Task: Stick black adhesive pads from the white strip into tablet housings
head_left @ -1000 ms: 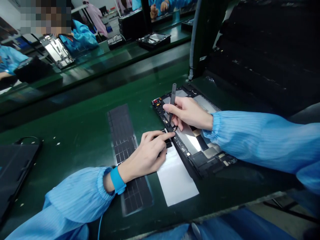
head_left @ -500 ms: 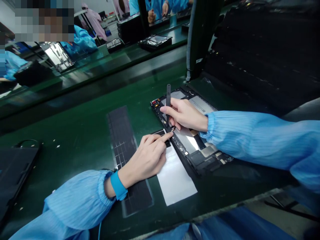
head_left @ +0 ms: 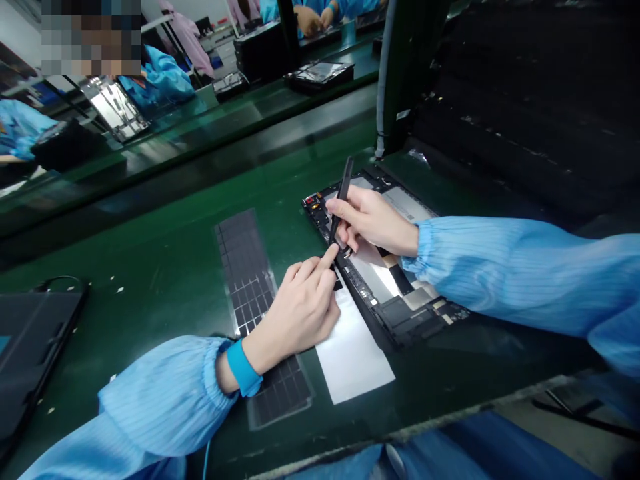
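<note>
Left hand (head_left: 303,307): shifted up the edge of the flat black-and-silver tablet (head_left: 376,283) on the green surface (head_left: 170,280), its grip loose, apparently empty, to the tip of slim matte tweezers (head_left: 345,179); both hands thus serve one spot. Right hand (head_left: 373,217): grip pinched around them. Alongside: smooth white sheet (head_left: 353,360).

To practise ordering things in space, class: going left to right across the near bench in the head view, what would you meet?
Black slab → wristband → left hand → right hand → right sleeve.
</note>
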Available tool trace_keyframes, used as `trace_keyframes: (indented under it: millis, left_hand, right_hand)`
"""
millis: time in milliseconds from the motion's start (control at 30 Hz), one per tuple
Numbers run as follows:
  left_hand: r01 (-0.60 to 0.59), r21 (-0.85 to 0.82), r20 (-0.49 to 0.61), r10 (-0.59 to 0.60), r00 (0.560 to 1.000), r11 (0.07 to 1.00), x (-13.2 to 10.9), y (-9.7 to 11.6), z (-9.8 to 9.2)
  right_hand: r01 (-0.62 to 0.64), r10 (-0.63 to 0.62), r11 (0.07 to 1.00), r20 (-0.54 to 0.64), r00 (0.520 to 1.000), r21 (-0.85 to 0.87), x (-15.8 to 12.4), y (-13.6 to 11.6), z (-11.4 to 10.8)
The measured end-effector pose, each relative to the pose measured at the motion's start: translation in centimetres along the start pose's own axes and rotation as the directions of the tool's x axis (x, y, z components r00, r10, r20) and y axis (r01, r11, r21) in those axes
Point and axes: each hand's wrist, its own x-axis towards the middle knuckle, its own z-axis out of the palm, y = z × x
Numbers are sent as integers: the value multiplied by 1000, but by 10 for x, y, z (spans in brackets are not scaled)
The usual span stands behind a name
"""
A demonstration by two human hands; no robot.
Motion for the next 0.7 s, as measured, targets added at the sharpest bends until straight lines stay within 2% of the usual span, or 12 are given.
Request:
trace_keyframes:
  millis: [100, 233, 300, 467, 600, 700]
  left_hand:
    - [-40, 6, 14, 40, 999, 999, 4, 0, -2]
    - [-190, -20, 28, 191, 981, 982, 2, 4, -7]
    - [-193, -70, -6, 193, 981, 979, -1, 6, -7]
    - [-30, -300, -105, -2, 994, 953, -8, 5, 1]
    - [96, -537, -18, -125, 992, 838, -7, 12, 1]
    - [212, -665, 40, -250, 967, 716, -6, 29, -3]
  right_hand:
    - [-12, 12, 997, -1, 1000, 70, 1, 1, 0]
    - [-36, 36, 996, 1, 999, 82, 0, 2, 0]
    - [-44, 43, 996, 11, 999, 80, 0, 2, -1]
    - [-44, 42, 995, 21, 999, 88, 0, 1, 0]
    - [-52, 51, 996, 25, 998, 76, 0, 0, 0]
    - [-51, 49, 996, 24, 998, 68, 1, 1, 2]
